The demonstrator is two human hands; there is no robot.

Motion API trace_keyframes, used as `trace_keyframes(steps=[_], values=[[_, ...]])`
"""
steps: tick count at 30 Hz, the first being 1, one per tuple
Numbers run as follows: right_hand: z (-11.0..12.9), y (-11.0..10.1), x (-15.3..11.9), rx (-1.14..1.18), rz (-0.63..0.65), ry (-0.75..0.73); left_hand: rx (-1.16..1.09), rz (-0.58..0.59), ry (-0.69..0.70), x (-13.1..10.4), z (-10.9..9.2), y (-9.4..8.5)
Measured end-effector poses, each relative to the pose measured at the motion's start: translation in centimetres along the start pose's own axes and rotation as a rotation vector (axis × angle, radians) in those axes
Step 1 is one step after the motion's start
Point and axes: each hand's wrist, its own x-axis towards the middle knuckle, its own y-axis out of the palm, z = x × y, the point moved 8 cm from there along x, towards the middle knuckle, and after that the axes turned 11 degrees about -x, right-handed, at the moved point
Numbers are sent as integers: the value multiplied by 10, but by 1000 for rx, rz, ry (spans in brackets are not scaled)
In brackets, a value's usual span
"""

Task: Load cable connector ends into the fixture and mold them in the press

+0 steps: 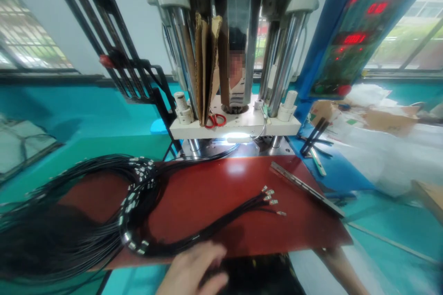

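Note:
My left hand (195, 269) is at the bottom centre, slightly blurred, its fingers apart and holding nothing, just below a bundle of black cables (214, 226). The cables run rightward over a red-brown board (194, 198) and end in several silver connectors (272, 200). A larger coil of black cables with white tags (128, 207) lies on the left. Other cables lead under the press plate (238, 126), beside a bright lamp (237, 138). My right hand is out of view; a forearm (341, 269) shows at the lower right.
Red-handled scissors (216, 120) and upright cardboard (204, 69) rest on the press. A metal strip (304, 186) lies along the board's right side. The blue control box (349, 32) stands right, near plastic bags (380, 147). A black rail frame (117, 46) rises left.

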Motion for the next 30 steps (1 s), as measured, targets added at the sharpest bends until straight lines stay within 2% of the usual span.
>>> trace_keyframes(steps=[1,3,5,7,10,12,15,17,19,22,24,26,28,30], values=[[3,-4,1,-24,9,10,63,-27,80,23,-19,2],[11,-12,2,-89,28,9,206,-57,98,67,-37,9],[21,-21,-1,-149,40,-38,329,11,56,103,-41,24],[26,-30,-7,-195,38,-97,392,115,-8,126,-37,40],[22,-36,-22,-251,73,-143,433,239,-56,138,-33,57],[18,-37,-35,-290,166,-150,457,256,-23,140,-35,60],[21,-40,-58,-311,372,-159,383,186,-2,141,-39,50],[32,-49,-69,-265,479,-163,144,192,-53,137,-38,42],[55,-65,-69,-142,469,-183,-231,289,-112,129,-40,40],[113,-94,-48,204,283,-298,-655,445,-169,113,-54,39],[155,-107,-27,507,165,-361,-744,471,-213,105,-59,38],[198,-107,-9,791,154,-444,-773,456,-256,100,-59,39],[236,-98,4,871,197,-504,-791,426,-279,100,-59,41],[266,-85,10,806,280,-539,-809,395,-293,102,-58,43]])
